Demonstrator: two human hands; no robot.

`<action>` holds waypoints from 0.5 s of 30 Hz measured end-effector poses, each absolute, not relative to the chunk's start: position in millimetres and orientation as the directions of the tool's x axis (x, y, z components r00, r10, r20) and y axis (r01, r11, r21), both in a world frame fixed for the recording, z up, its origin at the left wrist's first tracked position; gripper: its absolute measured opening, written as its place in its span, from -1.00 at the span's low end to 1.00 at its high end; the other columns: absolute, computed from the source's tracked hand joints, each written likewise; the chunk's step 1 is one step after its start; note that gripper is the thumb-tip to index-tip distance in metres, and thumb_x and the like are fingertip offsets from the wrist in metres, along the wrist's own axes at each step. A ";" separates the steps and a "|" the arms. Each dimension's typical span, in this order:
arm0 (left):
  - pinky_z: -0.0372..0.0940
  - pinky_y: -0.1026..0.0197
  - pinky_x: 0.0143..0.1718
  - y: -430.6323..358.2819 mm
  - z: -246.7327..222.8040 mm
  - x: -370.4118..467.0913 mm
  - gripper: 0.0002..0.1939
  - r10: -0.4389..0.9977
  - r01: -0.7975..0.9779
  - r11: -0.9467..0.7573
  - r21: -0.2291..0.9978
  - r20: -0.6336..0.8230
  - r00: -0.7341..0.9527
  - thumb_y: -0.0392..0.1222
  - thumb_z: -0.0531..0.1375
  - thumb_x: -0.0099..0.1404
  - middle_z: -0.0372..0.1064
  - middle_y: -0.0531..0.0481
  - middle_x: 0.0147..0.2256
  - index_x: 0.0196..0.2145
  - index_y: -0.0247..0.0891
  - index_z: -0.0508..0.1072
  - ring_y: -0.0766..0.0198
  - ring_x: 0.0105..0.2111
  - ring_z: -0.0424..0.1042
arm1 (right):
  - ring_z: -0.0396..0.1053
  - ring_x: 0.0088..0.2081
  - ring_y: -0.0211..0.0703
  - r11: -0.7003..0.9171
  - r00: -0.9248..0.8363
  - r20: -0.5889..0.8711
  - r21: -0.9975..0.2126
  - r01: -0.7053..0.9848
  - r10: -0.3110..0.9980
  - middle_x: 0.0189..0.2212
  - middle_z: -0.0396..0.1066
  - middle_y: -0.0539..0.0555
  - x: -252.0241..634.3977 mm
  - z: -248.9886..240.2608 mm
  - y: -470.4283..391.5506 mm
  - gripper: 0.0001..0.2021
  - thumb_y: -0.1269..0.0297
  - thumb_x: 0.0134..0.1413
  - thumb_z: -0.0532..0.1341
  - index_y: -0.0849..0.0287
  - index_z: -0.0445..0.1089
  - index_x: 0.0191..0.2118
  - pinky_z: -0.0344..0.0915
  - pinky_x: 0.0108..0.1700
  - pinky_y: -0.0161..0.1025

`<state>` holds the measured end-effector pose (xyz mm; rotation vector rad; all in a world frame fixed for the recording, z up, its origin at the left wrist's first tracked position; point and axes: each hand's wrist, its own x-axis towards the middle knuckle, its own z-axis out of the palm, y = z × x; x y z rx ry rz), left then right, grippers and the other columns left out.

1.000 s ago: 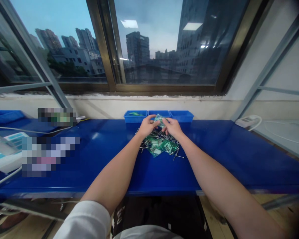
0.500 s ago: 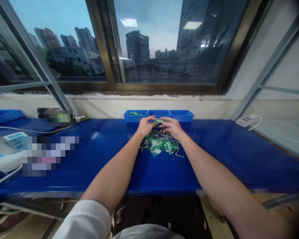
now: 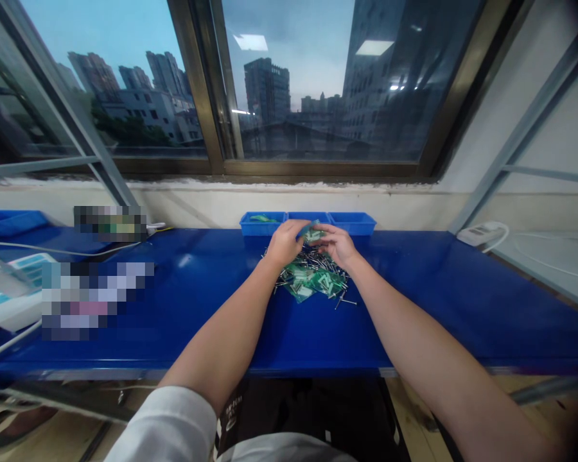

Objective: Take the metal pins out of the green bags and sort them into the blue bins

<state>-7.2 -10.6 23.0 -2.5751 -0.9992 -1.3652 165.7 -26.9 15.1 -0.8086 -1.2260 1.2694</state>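
Between my two hands is a small green plastic bag (image 3: 313, 235) with pale pieces in it. My left hand (image 3: 286, 242) grips its left side, fingers bent over the top. On the other side my right hand (image 3: 338, 244) pinches the bag with thumb and fingers. Beneath both hands a heap of metal screws (image 3: 313, 258) lies on the blue table (image 3: 318, 333). More green bags (image 3: 302, 282) with pale pieces rest on the near side of the heap. Parts of the heap are hidden by my hands.
Three joined blue bins (image 3: 351, 224) stand behind my hands, green bags in the left one. A white device (image 3: 19, 289) and a blurred item are at the left. A white power strip (image 3: 481, 232) lies at the back right, by a metal frame.
The green bag between my hands has turned more upright and shows more of its face. My left hand has shifted slightly right, its fingers curling further over the bag.
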 end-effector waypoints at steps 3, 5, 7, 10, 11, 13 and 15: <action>0.24 0.17 -0.03 -12.2 22.7 -4.3 -0.63 0.594 0.533 -0.764 0.364 0.719 0.361 -0.33 0.06 0.21 0.42 -0.07 -0.15 -0.01 -0.25 0.31 0.22 -0.12 0.38 | 0.45 -0.39 -0.16 0.164 -0.147 0.208 -0.951 -0.263 0.967 -0.32 0.47 0.10 164.2 17.5 -29.3 -0.65 0.39 -0.16 0.14 0.20 0.33 -0.14 0.24 -0.52 -0.35; 0.27 0.23 -0.16 -12.5 23.5 -3.3 -0.62 0.662 0.516 -0.710 0.479 0.705 0.255 -0.26 0.08 0.22 0.45 -0.02 -0.29 0.01 -0.26 0.26 0.27 -0.28 0.42 | 0.44 -0.42 -0.19 0.147 -0.128 0.183 -0.957 -0.249 0.975 -0.31 0.47 0.10 162.9 19.1 -30.4 -0.67 0.29 -0.08 0.14 0.18 0.30 -0.11 0.23 -0.53 -0.36; 0.27 0.28 -0.29 -10.7 24.5 -4.6 -0.63 0.713 0.498 -0.642 0.583 0.694 0.106 -0.23 0.10 0.20 0.41 0.05 -0.44 -0.01 -0.28 0.24 0.33 -0.45 0.38 | 0.42 -0.46 -0.23 0.126 -0.086 0.148 -0.967 -0.223 0.985 -0.33 0.46 0.10 162.0 20.2 -30.6 -0.68 0.20 -0.03 0.14 0.17 0.28 -0.12 0.22 -0.56 -0.37; 0.23 0.30 -0.38 -2.7 23.7 -12.3 -0.75 0.754 0.471 -0.540 0.698 0.650 -0.098 -0.25 0.09 0.15 0.33 0.10 -0.54 -0.17 -0.27 0.33 0.36 -0.53 0.30 | 0.39 -0.51 -0.26 0.107 -0.033 0.114 -0.978 -0.179 0.993 -0.37 0.46 0.10 161.6 20.8 -29.9 -0.69 0.15 -0.01 0.15 0.19 0.28 -0.15 0.20 -0.58 -0.39; 0.23 0.31 -0.39 1.1 22.4 -16.0 -0.79 0.765 0.461 -0.508 0.727 0.627 -0.145 -0.26 0.08 0.13 0.32 0.10 -0.54 -0.24 -0.26 0.36 0.36 -0.53 0.30 | 0.39 -0.52 -0.27 0.107 -0.023 0.112 -0.980 -0.169 0.993 -0.38 0.46 0.09 161.6 20.8 -29.6 -0.70 0.15 0.00 0.16 0.19 0.29 -0.16 0.20 -0.59 -0.40; 0.23 0.30 -0.39 9.5 18.4 -23.7 -0.85 0.784 0.432 -0.454 0.779 0.580 -0.222 -0.24 0.08 0.09 0.33 0.09 -0.52 -0.35 -0.26 0.39 0.35 -0.51 0.31 | 0.38 -0.53 -0.29 0.114 -0.014 0.117 -0.982 -0.152 0.993 -0.40 0.46 0.08 161.6 20.3 -28.9 -0.73 0.16 0.00 0.17 0.19 0.30 -0.19 0.19 -0.60 -0.41; 0.24 0.30 -0.40 18.4 14.1 -30.2 -0.85 0.801 0.376 -0.412 0.830 0.527 -0.285 -0.23 0.11 0.05 0.35 0.07 -0.51 -0.38 -0.27 0.41 0.34 -0.50 0.32 | 0.36 -0.55 -0.31 0.119 -0.016 0.122 -0.985 -0.125 0.992 -0.41 0.46 0.08 161.4 19.4 -28.2 -0.76 0.17 0.00 0.18 0.20 0.32 -0.23 0.17 -0.62 -0.42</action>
